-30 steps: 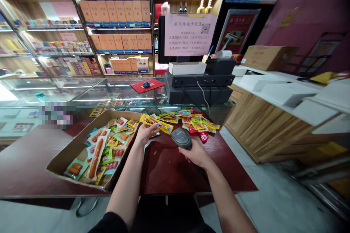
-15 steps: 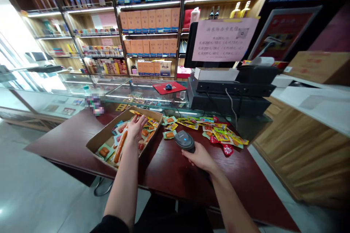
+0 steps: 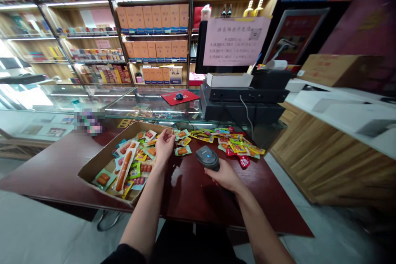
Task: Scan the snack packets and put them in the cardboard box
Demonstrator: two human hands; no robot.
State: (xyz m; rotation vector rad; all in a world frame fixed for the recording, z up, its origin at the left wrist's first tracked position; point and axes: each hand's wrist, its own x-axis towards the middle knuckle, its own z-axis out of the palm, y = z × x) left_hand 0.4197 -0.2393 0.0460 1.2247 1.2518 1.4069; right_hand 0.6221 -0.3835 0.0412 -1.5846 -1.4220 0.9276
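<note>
My right hand (image 3: 223, 175) is wrapped around the handle of a dark grey barcode scanner (image 3: 207, 156), whose head shows a small blue light. It is held over the dark red-brown table. My left hand (image 3: 165, 145) is by the right rim of a shallow cardboard box (image 3: 88, 164), its fingers loosely curled and partly apart, with nothing visible in them. Inside the box lie several small snack packets and a long wrapped sausage (image 3: 124, 170). Just right of my left hand, a packaged sausage snack (image 3: 183, 151) rests on the table, with more packets behind it.
A heap of yellow, green and red snack packets (image 3: 239, 147) lies at the table's right. Behind stand a glass counter (image 3: 139, 103), a computer mouse (image 3: 179, 96) on a red mat and a monitor bearing a pink paper sign (image 3: 236, 41). A blurred-out item (image 3: 89, 121) is at left.
My left hand has moved rightward from over the box's contents to its right rim, uncovering more packets. The view has shifted to the right; my right hand still holds the scanner.
</note>
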